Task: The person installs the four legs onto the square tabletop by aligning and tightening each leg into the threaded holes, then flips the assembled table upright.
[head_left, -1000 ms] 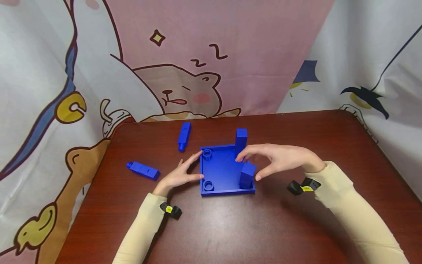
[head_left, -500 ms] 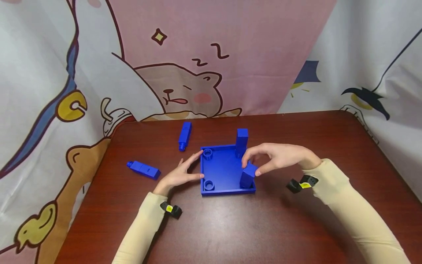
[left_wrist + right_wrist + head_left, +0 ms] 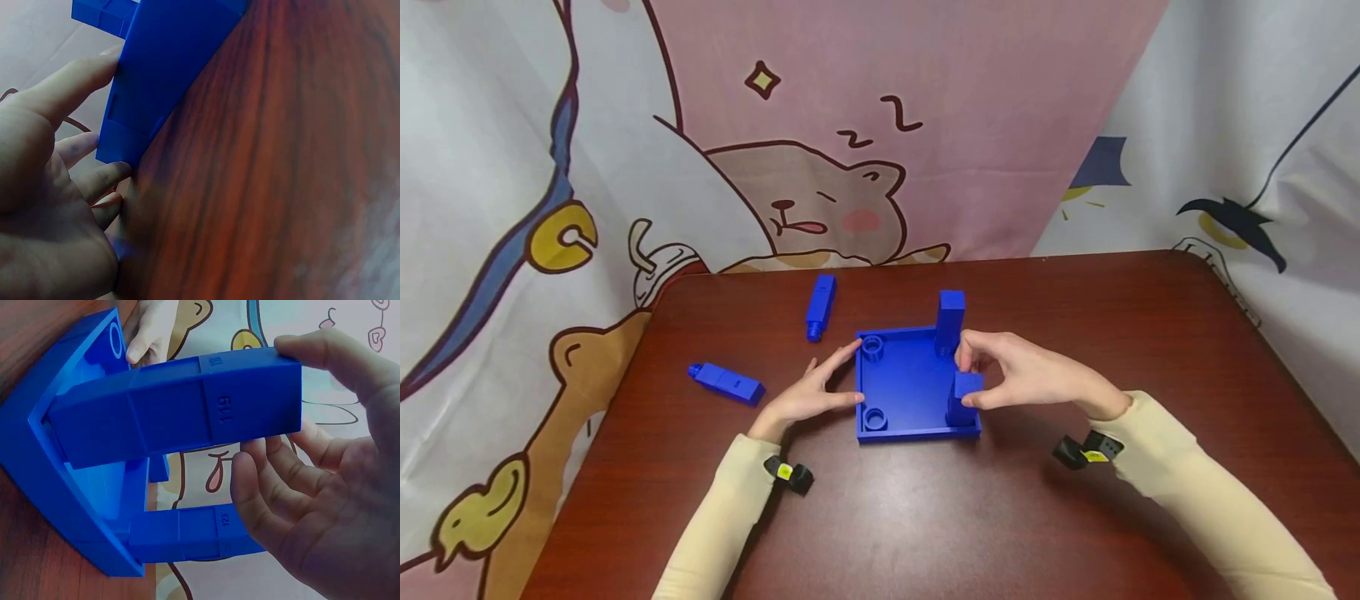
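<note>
A blue square tray-like base [image 3: 906,379] with a raised rim lies on the table. Its two left corners have round sockets [image 3: 872,348]. Straight fingers of my left hand [image 3: 805,402] touch the base's left rim. At the near right corner stands a blue square leg [image 3: 169,412] marked 119. My right hand [image 3: 1033,375] pinches that leg's top between thumb and fingers. Another upright leg [image 3: 951,321], marked 123 in the right wrist view, stands at the far right corner. The foot of the pinched leg is inside the rim; its joint is mostly hidden.
Two loose blue legs with knobbed ends lie on the table: one leg [image 3: 822,307] behind the base, another leg [image 3: 727,385] left of my left hand. The brown wooden table [image 3: 925,525] ends at a printed cloth [image 3: 985,125] at the back.
My right hand has closed its thumb and fingers onto the near right leg. That leg has turned, its top now squarer with the rim. My left hand has stayed put.
</note>
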The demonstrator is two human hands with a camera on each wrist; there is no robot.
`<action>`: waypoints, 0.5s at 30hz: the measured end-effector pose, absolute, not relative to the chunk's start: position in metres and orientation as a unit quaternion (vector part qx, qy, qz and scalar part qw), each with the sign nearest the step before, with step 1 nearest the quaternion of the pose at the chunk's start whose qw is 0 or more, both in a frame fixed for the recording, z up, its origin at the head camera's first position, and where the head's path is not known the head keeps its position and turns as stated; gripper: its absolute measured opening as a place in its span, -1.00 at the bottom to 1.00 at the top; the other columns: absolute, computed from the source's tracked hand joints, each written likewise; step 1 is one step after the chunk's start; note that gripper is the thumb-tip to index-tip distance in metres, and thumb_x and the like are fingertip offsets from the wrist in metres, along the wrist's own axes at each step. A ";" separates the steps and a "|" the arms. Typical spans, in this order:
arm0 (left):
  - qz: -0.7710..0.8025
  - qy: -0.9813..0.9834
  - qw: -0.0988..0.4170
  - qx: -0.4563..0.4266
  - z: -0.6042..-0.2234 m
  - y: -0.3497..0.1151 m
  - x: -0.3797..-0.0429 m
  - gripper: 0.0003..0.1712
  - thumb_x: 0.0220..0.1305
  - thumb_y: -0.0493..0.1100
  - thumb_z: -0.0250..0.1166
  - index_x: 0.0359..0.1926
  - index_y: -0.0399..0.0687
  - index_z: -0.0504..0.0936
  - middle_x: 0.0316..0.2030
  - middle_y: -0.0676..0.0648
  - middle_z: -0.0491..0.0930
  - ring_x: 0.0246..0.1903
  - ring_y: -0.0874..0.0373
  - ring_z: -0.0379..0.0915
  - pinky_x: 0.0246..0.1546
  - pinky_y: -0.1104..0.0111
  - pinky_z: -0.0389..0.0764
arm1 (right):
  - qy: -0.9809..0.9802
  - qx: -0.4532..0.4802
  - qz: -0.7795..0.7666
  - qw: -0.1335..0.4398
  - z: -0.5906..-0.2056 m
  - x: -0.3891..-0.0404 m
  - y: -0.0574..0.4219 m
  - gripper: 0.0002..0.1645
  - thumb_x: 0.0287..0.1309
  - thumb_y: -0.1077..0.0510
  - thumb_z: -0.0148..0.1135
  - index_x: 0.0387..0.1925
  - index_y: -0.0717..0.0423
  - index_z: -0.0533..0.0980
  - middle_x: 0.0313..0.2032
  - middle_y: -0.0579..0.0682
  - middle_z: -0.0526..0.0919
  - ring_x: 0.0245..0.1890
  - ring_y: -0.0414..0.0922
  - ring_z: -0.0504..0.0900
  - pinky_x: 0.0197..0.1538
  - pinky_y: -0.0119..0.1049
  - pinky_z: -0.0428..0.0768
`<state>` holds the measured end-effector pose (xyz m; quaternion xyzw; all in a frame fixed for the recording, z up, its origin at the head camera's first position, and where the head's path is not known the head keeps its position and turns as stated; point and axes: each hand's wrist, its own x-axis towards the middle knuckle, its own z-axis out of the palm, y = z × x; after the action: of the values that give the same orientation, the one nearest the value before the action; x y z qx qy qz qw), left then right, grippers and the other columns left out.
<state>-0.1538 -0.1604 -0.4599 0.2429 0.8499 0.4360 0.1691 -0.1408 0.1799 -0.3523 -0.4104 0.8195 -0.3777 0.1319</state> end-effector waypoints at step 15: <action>0.434 0.851 0.168 0.244 -0.461 -0.160 -0.154 0.00 0.22 -0.03 0.36 0.53 0.11 -0.04 0.47 -0.09 0.00 0.44 -0.01 -0.17 0.30 -0.14 -0.52 | 0.697 -0.486 -0.444 0.282 -0.358 -0.169 0.202 -0.44 0.20 0.33 0.23 0.23 0.13 0.37 0.17 0.03 0.46 0.17 0.03 0.44 0.17 -0.04 0.43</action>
<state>-0.1536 -0.1603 -0.4607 0.2437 0.8511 0.4335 0.1683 -0.1691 0.2016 -0.3580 -0.4864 0.6975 -0.4444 0.2819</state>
